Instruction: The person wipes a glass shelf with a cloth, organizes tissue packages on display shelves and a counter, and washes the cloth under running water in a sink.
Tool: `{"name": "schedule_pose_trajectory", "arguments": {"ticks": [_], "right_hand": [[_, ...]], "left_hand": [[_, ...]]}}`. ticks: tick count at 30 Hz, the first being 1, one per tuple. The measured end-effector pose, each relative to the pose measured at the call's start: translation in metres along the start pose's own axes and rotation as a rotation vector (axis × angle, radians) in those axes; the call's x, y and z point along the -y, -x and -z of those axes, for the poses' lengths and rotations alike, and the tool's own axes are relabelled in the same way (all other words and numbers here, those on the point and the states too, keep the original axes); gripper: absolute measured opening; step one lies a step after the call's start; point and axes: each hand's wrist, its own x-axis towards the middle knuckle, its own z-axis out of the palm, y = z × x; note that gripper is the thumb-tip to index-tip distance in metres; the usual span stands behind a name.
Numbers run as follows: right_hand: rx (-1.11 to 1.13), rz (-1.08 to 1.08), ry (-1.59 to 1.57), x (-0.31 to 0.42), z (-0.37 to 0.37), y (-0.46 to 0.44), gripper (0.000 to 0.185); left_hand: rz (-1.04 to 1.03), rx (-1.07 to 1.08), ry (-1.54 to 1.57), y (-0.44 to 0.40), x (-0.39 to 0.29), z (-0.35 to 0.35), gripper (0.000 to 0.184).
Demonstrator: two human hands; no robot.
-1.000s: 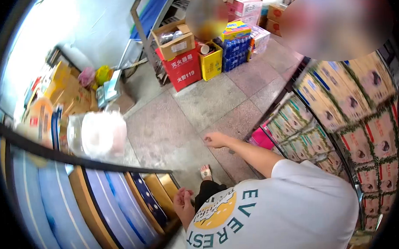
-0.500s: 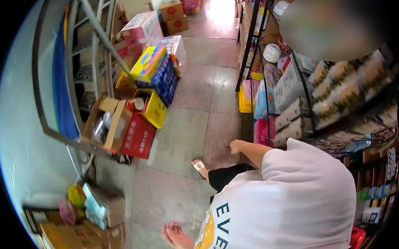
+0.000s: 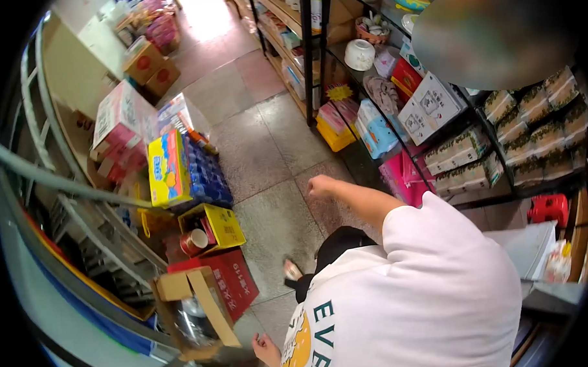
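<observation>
My right hand (image 3: pixel 320 186) hangs in front of me over the tiled floor, its fingers curled in and nothing visible in it. Low in the view, my left hand (image 3: pixel 267 350) is partly cut off by my white shirt (image 3: pixel 414 289); its fingers are loosely bent and apart, and it holds nothing. Nearest to the left hand is an open cardboard box (image 3: pixel 222 309) with clear-wrapped things inside. Beside that box lies a red carton (image 3: pixel 236 282). Pink packaging (image 3: pixel 404 178) on the low shelf is to the right of my right hand.
A yellow box (image 3: pixel 225 226), blue-wrapped packs (image 3: pixel 206 170) and a pink-white carton (image 3: pixel 123 121) line the left side by a metal ladder (image 3: pixel 81 197). On the right, a black-framed shelf (image 3: pixel 308 47) holds a white bowl (image 3: pixel 359 55), boxes and wrapped packs. Brown cartons (image 3: pixel 154 68) stand further ahead.
My view has swung and moved forward along the aisle. The open box and red carton now sit closer to my left hand, and more of the right shelf shows. My left hand has drawn back.
</observation>
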Motion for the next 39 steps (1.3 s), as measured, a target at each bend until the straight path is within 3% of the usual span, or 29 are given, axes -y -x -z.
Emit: {"name": "schedule_pose_trajectory", "arguments": {"ticks": [5,7,9,10,12,13,14,17,20,23,25,26,28,29,34,39], "right_hand": [[-0.225,-0.259,-0.189,-0.039,-0.015,0.007,0.027],[-0.292,-0.353,-0.085,-0.059,-0.048,0.029,0.027],[-0.159,-0.358,0.080,-0.095,-0.092,0.043,0.026],[-0.177,-0.445,-0.072,-0.090,-0.095,0.064,0.024],[-0.207,-0.554,-0.256,-0.076,-0.100,0.086,0.022],[-0.361,-0.624,-0.357,-0.076,-0.101,0.091,0.021],[-0.521,-0.694,-0.455,-0.071,-0.095,0.095,0.020],[-0.810,-0.629,-0.300,-0.064,-0.037,0.084,0.036],[-1.131,-0.488,-0.144,-0.056,0.065,0.061,0.048],[-1.286,-0.636,0.084,-0.094,0.152,0.030,0.063],[-1.219,-0.915,-0.104,-0.098,0.207,0.024,0.079],[-1.227,-0.919,-0.113,-0.109,0.226,0.023,0.079],[-0.981,-1.139,-0.299,-0.126,0.252,0.011,0.097],[-0.910,-1.130,-0.391,-0.134,0.256,0.006,0.105],[-0.797,-1.209,-0.233,-0.149,0.257,-0.011,0.101],[-0.846,-1.035,-0.093,-0.169,0.236,-0.004,0.087]], "left_hand": [[-0.480,0.252,0.150,-0.105,-0.109,0.020,0.029],[-0.599,0.343,0.162,-0.149,-0.153,0.020,0.029],[-0.711,0.429,0.095,-0.190,-0.207,0.017,0.027],[-0.749,0.477,0.049,-0.205,-0.232,0.015,0.026],[-0.980,0.579,-0.108,-0.245,-0.270,-0.002,0.025],[-1.263,0.515,-0.236,-0.257,-0.292,-0.010,0.026],[-1.291,0.540,-0.243,-0.257,-0.316,-0.016,0.026],[-1.173,0.687,-0.246,-0.256,-0.377,-0.044,0.027],[-1.366,0.643,-0.289,-0.269,-0.398,-0.093,0.024],[-1.283,0.678,-0.335,-0.266,-0.406,-0.132,0.026],[-1.204,0.725,-0.430,-0.258,-0.406,-0.144,0.026],[-1.221,0.741,-0.455,-0.257,-0.410,-0.151,0.026],[-1.138,0.780,-0.424,-0.258,-0.421,-0.157,0.027],[-1.120,0.767,-0.430,-0.263,-0.430,-0.157,0.027],[-1.069,0.683,-0.453,-0.276,-0.476,-0.154,0.026],[-1.129,0.772,-0.557,-0.311,-0.510,-0.174,0.027]]}}
